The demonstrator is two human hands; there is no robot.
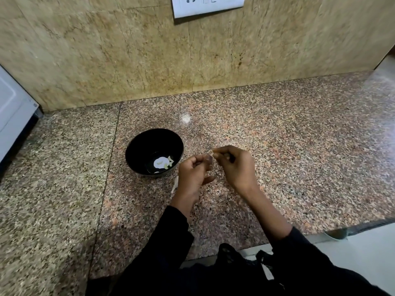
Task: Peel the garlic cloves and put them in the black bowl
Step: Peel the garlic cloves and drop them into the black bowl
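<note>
A black bowl (154, 151) stands on the granite counter, left of both hands. Several pale peeled garlic cloves (168, 162) lie at its bottom beside a white glare spot. My right hand (235, 165) is raised just right of the bowl and pinches a small pale garlic clove (212, 154) at its fingertips. My left hand (193, 174) is close beside it with fingers curled; the frame is too blurred to tell whether it holds anything. A strip of white garlic skin (175, 184) lies on the counter under the left hand, partly hidden by it.
The speckled granite counter (299, 157) meets a beige stone wall (128, 56) at the back. A white appliance (12, 112) stands at the far left. A white socket plate (207, 5) is on the wall above. The counter's front edge (333, 228) runs at lower right.
</note>
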